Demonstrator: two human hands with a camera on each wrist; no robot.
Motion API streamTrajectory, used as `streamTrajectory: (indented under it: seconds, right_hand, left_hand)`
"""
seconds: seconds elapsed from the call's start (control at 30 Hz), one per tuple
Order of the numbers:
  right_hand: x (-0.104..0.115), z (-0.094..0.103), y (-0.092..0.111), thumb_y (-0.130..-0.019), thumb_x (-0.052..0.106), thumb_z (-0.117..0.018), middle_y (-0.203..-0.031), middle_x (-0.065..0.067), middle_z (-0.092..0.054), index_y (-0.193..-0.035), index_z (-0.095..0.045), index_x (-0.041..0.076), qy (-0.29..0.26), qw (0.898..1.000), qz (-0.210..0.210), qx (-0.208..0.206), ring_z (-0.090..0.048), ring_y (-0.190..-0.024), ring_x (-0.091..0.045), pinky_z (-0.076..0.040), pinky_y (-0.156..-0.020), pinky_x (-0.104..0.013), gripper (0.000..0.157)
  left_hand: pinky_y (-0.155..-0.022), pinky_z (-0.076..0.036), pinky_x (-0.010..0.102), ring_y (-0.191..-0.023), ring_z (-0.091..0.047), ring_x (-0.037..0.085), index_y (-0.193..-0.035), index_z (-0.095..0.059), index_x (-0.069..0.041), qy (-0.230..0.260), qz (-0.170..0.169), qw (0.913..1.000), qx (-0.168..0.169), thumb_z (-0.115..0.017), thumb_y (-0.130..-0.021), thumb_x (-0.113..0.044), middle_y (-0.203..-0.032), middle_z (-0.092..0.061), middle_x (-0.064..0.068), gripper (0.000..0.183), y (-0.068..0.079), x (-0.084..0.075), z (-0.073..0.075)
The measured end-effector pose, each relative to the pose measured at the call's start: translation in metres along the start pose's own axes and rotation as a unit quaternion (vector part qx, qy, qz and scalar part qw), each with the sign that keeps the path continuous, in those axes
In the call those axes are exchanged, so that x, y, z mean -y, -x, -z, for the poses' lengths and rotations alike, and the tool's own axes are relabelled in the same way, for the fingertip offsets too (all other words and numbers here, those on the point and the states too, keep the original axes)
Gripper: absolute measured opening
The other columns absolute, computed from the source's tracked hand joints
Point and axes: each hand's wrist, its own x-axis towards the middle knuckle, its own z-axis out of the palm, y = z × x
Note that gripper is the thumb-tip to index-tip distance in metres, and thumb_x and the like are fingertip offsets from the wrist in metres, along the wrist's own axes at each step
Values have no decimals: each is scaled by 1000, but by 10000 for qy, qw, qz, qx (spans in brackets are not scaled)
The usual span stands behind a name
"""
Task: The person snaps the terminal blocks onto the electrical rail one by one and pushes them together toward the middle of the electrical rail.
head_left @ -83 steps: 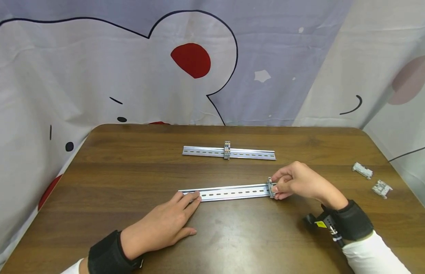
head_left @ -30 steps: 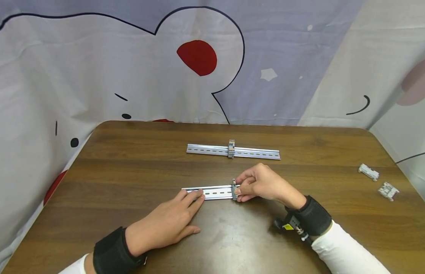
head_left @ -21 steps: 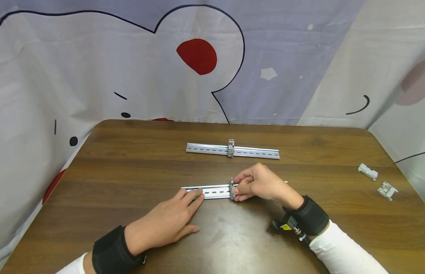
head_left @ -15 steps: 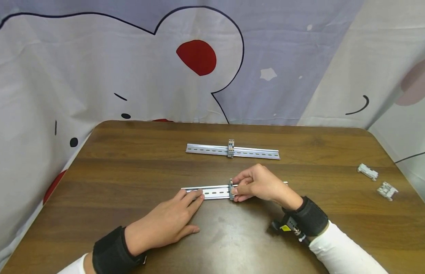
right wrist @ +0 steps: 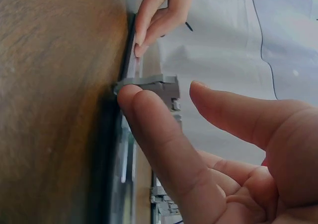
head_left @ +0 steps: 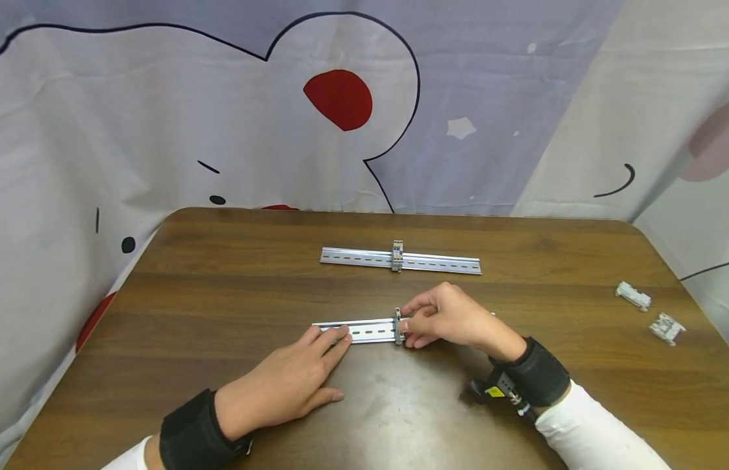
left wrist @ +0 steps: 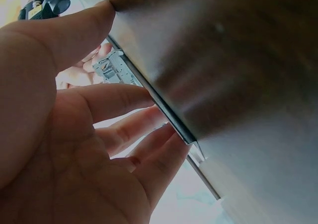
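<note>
A slotted metal DIN rail (head_left: 376,332) lies along the table's middle, with a grey terminal block (head_left: 398,326) standing across it about halfway along. My left hand (head_left: 282,378) rests on the rail's left end, fingers fairly straight and thumb spread toward me. At the block's right side is my right hand (head_left: 447,320). In the right wrist view two extended fingertips (right wrist: 131,96) lie against the side of the terminal block (right wrist: 161,87), and the thumb stands apart from it. Between the hands the block (left wrist: 117,67) also shows in the left wrist view. My right hand hides much of the rail's right part.
Farther back lies a second DIN rail (head_left: 441,263) with a small group of terminal blocks (head_left: 397,256) near its middle. Two loose pale terminal blocks (head_left: 633,296) lie near the table's right edge. A printed curtain (head_left: 488,98) hangs behind the brown wooden table (head_left: 223,287).
My right hand and the terminal block have moved left along the rail from its right end to about the middle. In the last second they barely shift. The left hand stays on the rail.
</note>
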Motion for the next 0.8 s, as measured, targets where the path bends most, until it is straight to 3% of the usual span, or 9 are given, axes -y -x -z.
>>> streamTrajectory:
  seconds: [0.33,0.53,0.8]
  right_hand:
    - [17,26,16,-92,12,-66,-95,-22,-72,-117,-62,-7,710,9967,292,-277,-71,-85,-36,-57,-75,-44,32]
    - [31,48,34,-90,25,-71,-96,-13,-74,-116,-65,6,975,9920,278,-749,-71,-87,-35,-56,-79,-42,33]
    - [40,83,58,-91,32,-70,-96,-11,-74,-118,-64,8,1508,9779,477,-1368,-72,-84,-24,-56,-78,-34,36]
  left_hand:
    - [-103,-43,43,-134,-40,34,-148,-41,-3,-27,-73,9999,-76,-57,-95,-51,-152,-37,14,74,-1,1,-1]
    - [-101,-45,42,-133,-41,34,-147,-42,-2,-59,-94,9998,-140,-58,-95,-51,-151,-38,15,73,0,0,-1]
    - [-101,-45,42,-132,-41,34,-147,-42,-2,-79,-116,9998,-164,-57,-95,-51,-151,-39,15,73,-1,0,0]
